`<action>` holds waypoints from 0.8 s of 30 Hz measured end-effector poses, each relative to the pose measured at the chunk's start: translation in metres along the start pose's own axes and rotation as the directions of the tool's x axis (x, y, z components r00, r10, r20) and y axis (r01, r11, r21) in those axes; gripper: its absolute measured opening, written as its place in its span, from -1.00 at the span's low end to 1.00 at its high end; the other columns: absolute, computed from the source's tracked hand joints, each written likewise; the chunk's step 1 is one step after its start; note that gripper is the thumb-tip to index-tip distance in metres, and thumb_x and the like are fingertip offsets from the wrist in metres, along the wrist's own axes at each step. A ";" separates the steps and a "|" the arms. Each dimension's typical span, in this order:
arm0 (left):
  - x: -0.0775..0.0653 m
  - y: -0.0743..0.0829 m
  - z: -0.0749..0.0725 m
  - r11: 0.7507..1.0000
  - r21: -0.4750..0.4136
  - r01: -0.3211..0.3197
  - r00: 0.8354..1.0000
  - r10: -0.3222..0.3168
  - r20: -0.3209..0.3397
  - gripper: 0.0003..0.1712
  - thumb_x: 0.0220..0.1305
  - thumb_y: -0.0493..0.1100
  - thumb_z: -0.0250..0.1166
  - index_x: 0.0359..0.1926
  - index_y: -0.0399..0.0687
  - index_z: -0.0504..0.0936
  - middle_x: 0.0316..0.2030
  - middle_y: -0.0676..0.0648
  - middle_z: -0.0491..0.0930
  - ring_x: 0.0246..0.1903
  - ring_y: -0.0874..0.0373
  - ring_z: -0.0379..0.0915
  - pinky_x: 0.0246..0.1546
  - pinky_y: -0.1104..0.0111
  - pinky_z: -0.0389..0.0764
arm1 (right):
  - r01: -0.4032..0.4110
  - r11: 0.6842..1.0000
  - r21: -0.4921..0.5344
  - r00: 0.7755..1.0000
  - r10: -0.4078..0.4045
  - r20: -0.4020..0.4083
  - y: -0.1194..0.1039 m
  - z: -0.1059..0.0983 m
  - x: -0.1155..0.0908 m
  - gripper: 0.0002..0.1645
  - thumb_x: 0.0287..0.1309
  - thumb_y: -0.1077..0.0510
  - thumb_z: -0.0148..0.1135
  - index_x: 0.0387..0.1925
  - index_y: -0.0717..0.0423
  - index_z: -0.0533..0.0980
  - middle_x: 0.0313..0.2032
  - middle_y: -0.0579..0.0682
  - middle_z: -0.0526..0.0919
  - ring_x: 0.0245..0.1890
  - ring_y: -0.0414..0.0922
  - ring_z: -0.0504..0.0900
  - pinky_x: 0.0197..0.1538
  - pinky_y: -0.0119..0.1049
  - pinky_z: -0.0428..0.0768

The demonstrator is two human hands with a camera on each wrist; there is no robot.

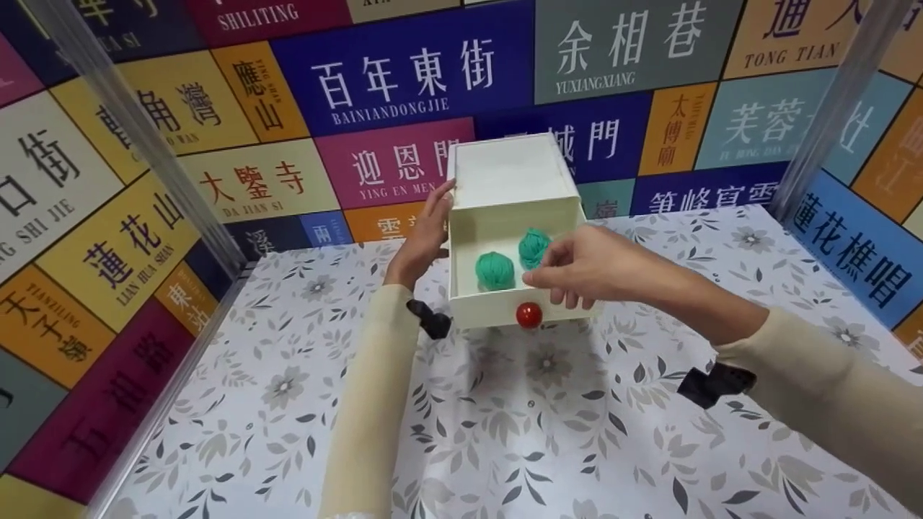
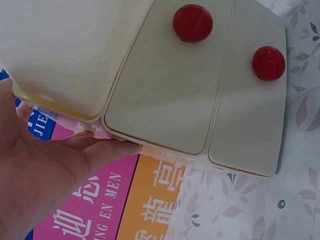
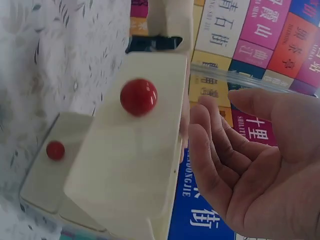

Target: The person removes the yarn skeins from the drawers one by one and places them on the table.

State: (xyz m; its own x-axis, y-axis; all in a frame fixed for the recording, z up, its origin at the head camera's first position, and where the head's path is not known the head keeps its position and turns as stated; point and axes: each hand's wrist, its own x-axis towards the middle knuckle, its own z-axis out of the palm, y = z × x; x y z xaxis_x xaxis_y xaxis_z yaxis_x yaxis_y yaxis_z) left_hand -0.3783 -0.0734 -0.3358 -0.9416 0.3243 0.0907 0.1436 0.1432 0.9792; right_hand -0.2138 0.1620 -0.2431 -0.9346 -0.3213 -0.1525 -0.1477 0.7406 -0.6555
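Observation:
A small white drawer cabinet [image 1: 508, 171] stands on the table, its top drawer [image 1: 479, 311] pulled out. Inside that drawer lie two green yarn balls, a left one [image 1: 495, 271] and a right one [image 1: 533, 247]. A round red knob [image 1: 528, 315] sits on the drawer's front. My left hand [image 1: 422, 238] rests along the cabinet's left side, fingers stretched out. Over the drawer's right part, my right hand [image 1: 595, 265] overlaps the right yarn ball in the head view. Its fingers are loosely bent, and the right wrist view shows nothing between them and the thumb.
Below the pulled-out drawer are two closed drawers with red knobs, the middle knob [image 2: 192, 23] and the lower knob [image 2: 269, 63]. A floral cloth [image 1: 288, 389] covers the table. Panels of colourful street-name signs [image 1: 404, 79] rise behind and at both sides.

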 end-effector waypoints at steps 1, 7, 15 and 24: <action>0.000 0.000 0.000 1.000 -0.004 0.001 1.000 -0.001 0.002 -0.43 0.59 0.22 -0.25 0.53 0.44 0.04 0.52 -0.12 0.11 0.40 -0.36 0.24 0.17 -0.12 0.59 | -0.003 1.000 -0.016 1.000 0.003 -0.009 -0.002 -0.003 0.003 -0.60 0.28 -0.11 0.29 -0.22 0.17 0.65 -0.45 -0.02 0.72 -0.50 -0.18 0.64 -0.41 -0.35 0.66; 0.001 0.000 0.001 1.000 -0.015 0.006 1.000 -0.006 0.000 -0.44 0.59 0.21 -0.25 0.53 0.44 0.05 0.53 -0.13 0.11 0.41 -0.37 0.22 0.17 -0.15 0.58 | -0.011 0.994 -0.107 0.999 0.005 -0.053 -0.012 -0.024 0.021 -0.62 0.23 -0.08 0.35 -0.21 0.18 0.69 -0.36 0.05 0.74 -0.41 -0.16 0.63 -0.41 -0.38 0.62; 0.003 0.002 -0.001 1.000 -0.004 0.013 1.000 -0.013 -0.012 -0.44 0.59 0.22 -0.27 0.53 0.44 0.05 0.55 -0.11 0.06 0.43 -0.36 0.19 0.17 -0.13 0.58 | -0.078 0.933 -0.352 0.997 0.064 -0.050 -0.016 -0.041 0.050 -0.62 0.24 -0.06 0.32 -0.15 0.18 0.70 -0.09 0.13 0.72 -0.27 -0.05 0.67 -0.29 -0.28 0.67; 0.004 0.000 0.001 1.000 0.004 0.010 1.000 -0.010 -0.005 -0.42 0.60 0.19 -0.30 0.55 0.40 -0.01 0.57 -0.11 0.02 0.42 -0.35 0.21 0.17 -0.17 0.57 | -0.109 0.897 -0.428 0.988 0.145 0.053 -0.029 -0.048 0.074 -0.51 0.24 -0.05 0.31 -0.02 0.29 0.61 -0.21 0.04 0.58 -0.19 -0.04 0.59 -0.22 -0.26 0.70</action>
State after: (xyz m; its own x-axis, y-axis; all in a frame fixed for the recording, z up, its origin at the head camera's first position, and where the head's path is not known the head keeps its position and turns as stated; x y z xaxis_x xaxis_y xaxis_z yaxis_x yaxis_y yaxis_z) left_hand -0.3822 -0.0712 -0.3357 -0.9446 0.3179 0.0822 0.1357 0.1502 0.9793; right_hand -0.2939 0.1453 -0.1997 -0.9278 -0.2410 -0.2849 -0.1689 0.9520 -0.2552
